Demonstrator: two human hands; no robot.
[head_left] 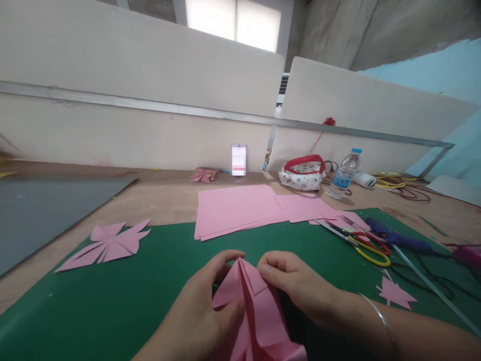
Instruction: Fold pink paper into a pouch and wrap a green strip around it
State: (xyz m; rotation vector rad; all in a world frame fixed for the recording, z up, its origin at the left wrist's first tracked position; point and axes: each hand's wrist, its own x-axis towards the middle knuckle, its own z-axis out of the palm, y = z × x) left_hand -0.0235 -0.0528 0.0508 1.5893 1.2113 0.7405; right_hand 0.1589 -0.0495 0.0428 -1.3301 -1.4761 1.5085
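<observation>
Head view, looking down at a green cutting mat lying on a wooden tabletop. Both hands are working a folded pink paper piece at the near edge of the mat, just in front of the person. Left hand is pinching the paper's left flap, its grip closing on the sheet with the thumb on top. Right hand is pressing its fingertips together on the peak of the fold, its grip clamping the paper at the crease; a thin bangle is sitting on that wrist.

Around them: a stack of pink sheets is lying at the far edge of the mat, a finished cut-paper shape is resting to the left, and a small pink offcut to the right. Scissors with red and yellow handles, a glue gun and a metal ruler are lying on the right side. A water bottle and a patterned pouch are standing further back.

Risks, as judged: the paper is standing up off the mat, so uneven pinching could be setting the crease off-line or tearing the tip. The right forearm is lying near the ruler and scissors, and a wide elbow sweep could knock them.
</observation>
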